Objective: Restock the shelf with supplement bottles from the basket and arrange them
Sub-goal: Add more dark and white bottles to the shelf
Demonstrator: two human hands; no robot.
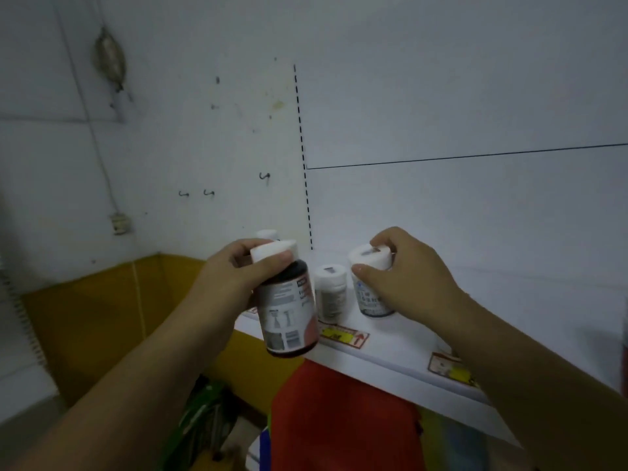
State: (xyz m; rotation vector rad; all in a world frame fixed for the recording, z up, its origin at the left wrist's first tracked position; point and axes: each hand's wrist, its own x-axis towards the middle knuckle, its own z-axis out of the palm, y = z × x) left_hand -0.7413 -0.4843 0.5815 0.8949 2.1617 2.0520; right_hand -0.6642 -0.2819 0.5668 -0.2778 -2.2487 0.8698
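A dark white-capped supplement bottle (pixel 289 300) is held aloft by the left hand (pixel 231 277), a white bottle (pixel 370 283) is pinched on the white shelf (pixel 390 345) by the right hand (pixel 404 280), restocking barely begun.

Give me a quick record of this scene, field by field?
left hand: holds dark bottle by its white cap, in the air at the shelf's front edge
right hand: fingers around the cap of white bottle, which stands on the shelf
between them: small bottle, upright on the shelf, untouched
behind left hand: another cap
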